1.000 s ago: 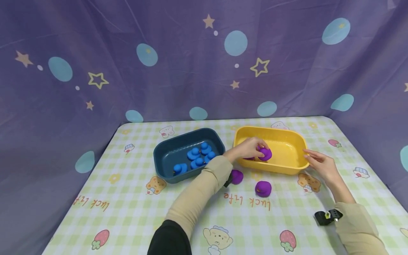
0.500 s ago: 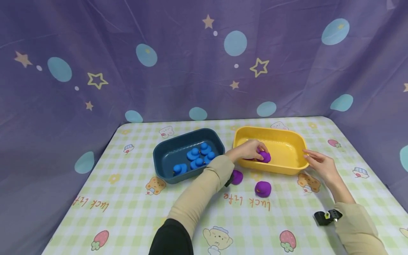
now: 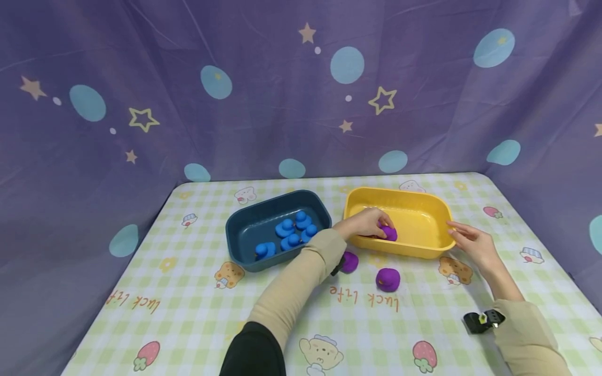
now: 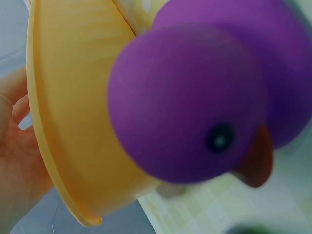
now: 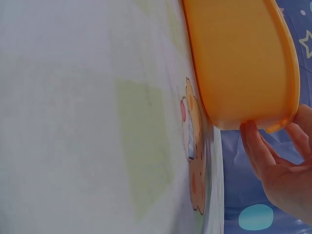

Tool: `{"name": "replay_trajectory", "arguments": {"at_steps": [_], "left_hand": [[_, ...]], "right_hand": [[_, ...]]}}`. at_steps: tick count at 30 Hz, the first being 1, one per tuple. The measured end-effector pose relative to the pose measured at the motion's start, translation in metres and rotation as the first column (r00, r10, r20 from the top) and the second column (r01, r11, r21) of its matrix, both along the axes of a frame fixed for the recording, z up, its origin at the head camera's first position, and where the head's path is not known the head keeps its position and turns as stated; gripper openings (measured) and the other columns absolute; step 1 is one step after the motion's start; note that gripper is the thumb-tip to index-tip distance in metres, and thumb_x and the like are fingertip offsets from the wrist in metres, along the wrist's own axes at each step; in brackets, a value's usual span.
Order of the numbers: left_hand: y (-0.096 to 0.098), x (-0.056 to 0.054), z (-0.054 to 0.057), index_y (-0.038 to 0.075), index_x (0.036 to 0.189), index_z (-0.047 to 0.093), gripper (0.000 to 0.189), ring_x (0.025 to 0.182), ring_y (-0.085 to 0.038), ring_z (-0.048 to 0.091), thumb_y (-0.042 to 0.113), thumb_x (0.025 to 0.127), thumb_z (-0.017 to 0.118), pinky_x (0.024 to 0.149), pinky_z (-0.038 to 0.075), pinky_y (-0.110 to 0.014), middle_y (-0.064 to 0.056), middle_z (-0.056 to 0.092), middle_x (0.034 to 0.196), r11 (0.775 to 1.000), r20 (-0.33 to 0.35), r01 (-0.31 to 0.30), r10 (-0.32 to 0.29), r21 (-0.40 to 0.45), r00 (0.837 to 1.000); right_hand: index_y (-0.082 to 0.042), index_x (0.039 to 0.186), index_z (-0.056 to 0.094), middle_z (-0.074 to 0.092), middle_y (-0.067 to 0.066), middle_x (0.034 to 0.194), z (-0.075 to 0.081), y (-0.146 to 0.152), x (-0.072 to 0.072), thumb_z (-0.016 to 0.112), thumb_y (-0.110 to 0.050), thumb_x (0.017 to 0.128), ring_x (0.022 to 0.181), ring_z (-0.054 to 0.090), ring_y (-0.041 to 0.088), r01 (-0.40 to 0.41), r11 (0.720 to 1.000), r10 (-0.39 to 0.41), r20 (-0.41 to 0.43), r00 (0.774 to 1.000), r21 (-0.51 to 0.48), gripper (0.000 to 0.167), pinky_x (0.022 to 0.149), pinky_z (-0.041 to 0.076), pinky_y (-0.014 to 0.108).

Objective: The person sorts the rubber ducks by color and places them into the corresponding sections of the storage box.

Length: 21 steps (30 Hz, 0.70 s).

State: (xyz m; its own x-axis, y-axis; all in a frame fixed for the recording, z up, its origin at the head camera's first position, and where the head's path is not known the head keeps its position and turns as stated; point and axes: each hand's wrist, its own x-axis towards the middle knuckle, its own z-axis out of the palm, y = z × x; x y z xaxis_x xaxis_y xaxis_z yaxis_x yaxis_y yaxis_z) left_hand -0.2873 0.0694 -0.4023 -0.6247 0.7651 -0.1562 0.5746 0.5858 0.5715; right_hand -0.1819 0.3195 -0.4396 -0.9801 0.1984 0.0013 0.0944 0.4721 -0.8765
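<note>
My left hand (image 3: 369,222) reaches over the near left wall of the yellow basin (image 3: 423,250) and holds a purple rubber duck (image 3: 389,233) between its fingers, low inside. Its fingers partly cover that duck. At the basin's right end my right hand (image 3: 475,244) pinches the rim; the right wrist view has its fingertips (image 5: 251,127) against the outer wall. Two more purple ducks stand on the cloth in front: one (image 3: 349,262) beside the left wrist, the other (image 3: 388,280) further right. A purple duck (image 4: 180,102) with an orange beak looms large in the left wrist view.
A dark teal basin (image 3: 244,209) with several blue rubber ducks (image 3: 285,227) stands left of the yellow one, partly behind the left forearm. Both basins rest on a green checked tablecloth (image 3: 188,324). A purple patterned curtain (image 3: 263,120) hangs behind the table.
My left hand has lowered the purple duck slightly and shifted it a little left inside the yellow basin. The right hand has stayed at the rim.
</note>
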Motion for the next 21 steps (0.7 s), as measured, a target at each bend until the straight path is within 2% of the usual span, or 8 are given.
{"name": "replay_trajectory", "arguments": {"at_steps": [6,8,13,16,21], "left_hand": [[0.0002,0.0008,0.0002,0.01,0.101,0.066,0.021,0.093,-0.01,0.055,0.009,0.08,0.065,0.077,0.04,-0.011,-0.001,0.064,0.1,1.0,-0.01,0.014,-0.014,0.001,1.0],[0.0002,0.0011,0.0007,0.009,0.102,0.066,0.022,0.09,-0.01,0.056,0.007,0.08,0.064,0.073,0.041,-0.011,-0.002,0.064,0.098,1.0,-0.013,0.017,-0.017,0.001,1.0],[-0.0003,0.0018,0.0014,0.008,0.105,0.065,0.024,0.083,-0.007,0.056,0.006,0.081,0.062,0.067,0.041,-0.009,-0.003,0.064,0.096,1.0,-0.038,0.017,-0.017,0.0,0.999],[-0.0012,0.0027,0.002,0.008,0.105,0.064,0.024,0.08,-0.006,0.056,0.006,0.081,0.062,0.067,0.041,-0.008,-0.004,0.064,0.097,1.0,-0.039,0.006,-0.006,0.016,0.999],[-0.0043,0.0054,0.0045,0.005,0.107,0.063,0.024,0.07,-0.012,0.06,0.006,0.083,0.06,0.062,0.044,-0.01,-0.007,0.063,0.097,0.997,0.02,-0.021,0.02,0.069,1.0]], "right_hand": [[0.0,0.126,0.047,0.053,0.003,0.11,-0.0005,-0.0002,0.0005,0.052,-0.036,0.088,0.078,0.045,-0.015,0.001,1.0,-0.001,0.0,1.0,0.002,0.053,0.064,0.045,0.008],[0.0,0.127,0.046,0.052,0.003,0.112,-0.0002,-0.0003,0.0006,0.051,-0.037,0.088,0.078,0.045,-0.015,0.002,1.0,-0.002,0.006,1.0,0.003,0.054,0.065,0.045,0.008],[-0.001,0.126,0.047,0.05,-0.018,0.097,-0.0005,0.0005,0.0003,0.053,-0.037,0.087,0.078,0.046,-0.015,-0.009,1.0,0.009,-0.002,1.0,-0.016,0.054,0.065,0.046,0.009],[0.001,0.127,0.046,0.049,-0.018,0.096,-0.0019,0.0021,0.0003,0.052,-0.038,0.087,0.078,0.046,-0.015,-0.033,0.999,0.033,-0.018,0.999,-0.005,0.056,0.066,0.046,0.01],[-0.01,0.127,0.05,0.052,-0.016,0.097,-0.0084,0.006,-0.0027,0.055,-0.044,0.083,0.08,0.047,-0.014,-0.016,0.999,0.017,0.012,1.0,-0.043,0.056,0.066,0.045,0.009]]}}
